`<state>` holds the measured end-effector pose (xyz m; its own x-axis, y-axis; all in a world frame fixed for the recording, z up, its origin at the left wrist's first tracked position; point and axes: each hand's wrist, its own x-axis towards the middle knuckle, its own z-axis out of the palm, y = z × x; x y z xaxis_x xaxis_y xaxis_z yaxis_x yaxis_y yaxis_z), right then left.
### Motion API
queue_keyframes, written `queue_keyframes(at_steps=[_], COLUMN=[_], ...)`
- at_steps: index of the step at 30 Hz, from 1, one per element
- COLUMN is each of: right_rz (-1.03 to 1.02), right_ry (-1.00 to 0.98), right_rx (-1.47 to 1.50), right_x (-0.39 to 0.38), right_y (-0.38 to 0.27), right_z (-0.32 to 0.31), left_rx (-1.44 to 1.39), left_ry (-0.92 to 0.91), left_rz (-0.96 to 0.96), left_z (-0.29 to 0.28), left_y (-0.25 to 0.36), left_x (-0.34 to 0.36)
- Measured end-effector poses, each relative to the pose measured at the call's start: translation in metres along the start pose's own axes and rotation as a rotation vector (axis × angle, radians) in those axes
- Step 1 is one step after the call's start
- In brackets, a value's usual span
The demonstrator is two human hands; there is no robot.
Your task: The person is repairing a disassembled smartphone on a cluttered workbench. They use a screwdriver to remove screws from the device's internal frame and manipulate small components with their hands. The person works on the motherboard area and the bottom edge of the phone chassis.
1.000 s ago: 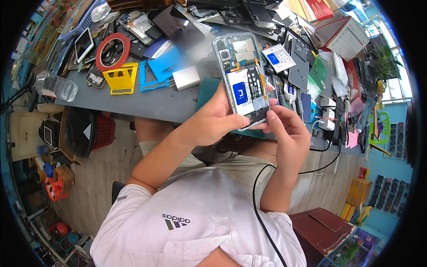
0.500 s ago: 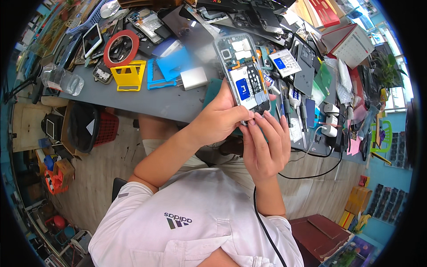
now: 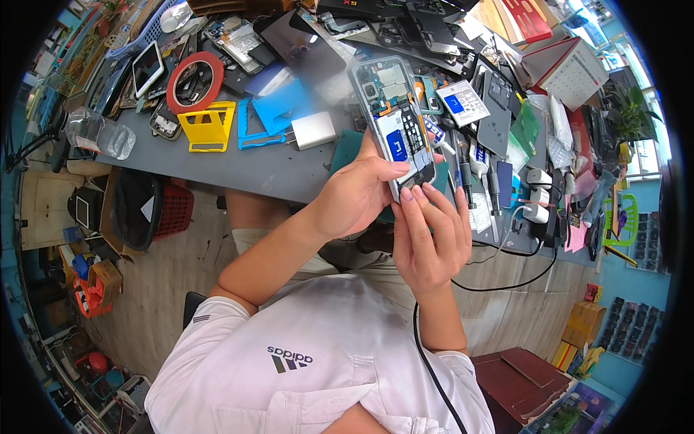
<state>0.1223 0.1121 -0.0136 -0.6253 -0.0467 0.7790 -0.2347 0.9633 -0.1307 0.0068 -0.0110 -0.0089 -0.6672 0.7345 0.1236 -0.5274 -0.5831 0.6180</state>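
Observation:
An opened phone (image 3: 383, 94) with its board, blue-labelled battery and orange flex cables showing stands tilted over the desk edge. My left hand (image 3: 350, 195) grips its lower left side, thumb across the lower part of the battery. My right hand (image 3: 431, 242) has curled fingertips at the phone's bottom edge; its thumb is partly behind the other fingers. Behind the phone lies a teal mat (image 3: 345, 150). To its right is a loose battery (image 3: 463, 105), and to its left a white block (image 3: 312, 130).
The cluttered grey desk (image 3: 217, 166) holds a yellow stand (image 3: 204, 126), red tape roll (image 3: 191, 79), blue plastic pieces (image 3: 278, 108), a tablet (image 3: 147, 69), tools, and white plugs (image 3: 536, 195) with cables. A red basket (image 3: 172, 210) stands below left; a black cable hangs beside my right arm.
My right hand has moved leftward from the phone's right corner to its bottom edge, fingers now in front. Over the last half second my left thumb shifted slightly upward on the phone.

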Motion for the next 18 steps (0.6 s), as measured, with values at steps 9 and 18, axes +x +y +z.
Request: queue_keyframes(at_steps=[9,18], right_rz=[-0.091,-0.168], right_ry=[-0.034,-0.064], right_rx=[-0.13,-0.186], right_x=[-0.0003,0.0036], right_y=[0.0031,0.0063], right_z=[-0.0038,-0.0059], left_rx=[0.078,0.095], left_ry=[-0.008,-0.007], left_rz=[-0.032,-0.019], left_z=[0.0015,0.0005], left_y=[-0.0017,-0.007], left_x=[0.0021,0.0035])
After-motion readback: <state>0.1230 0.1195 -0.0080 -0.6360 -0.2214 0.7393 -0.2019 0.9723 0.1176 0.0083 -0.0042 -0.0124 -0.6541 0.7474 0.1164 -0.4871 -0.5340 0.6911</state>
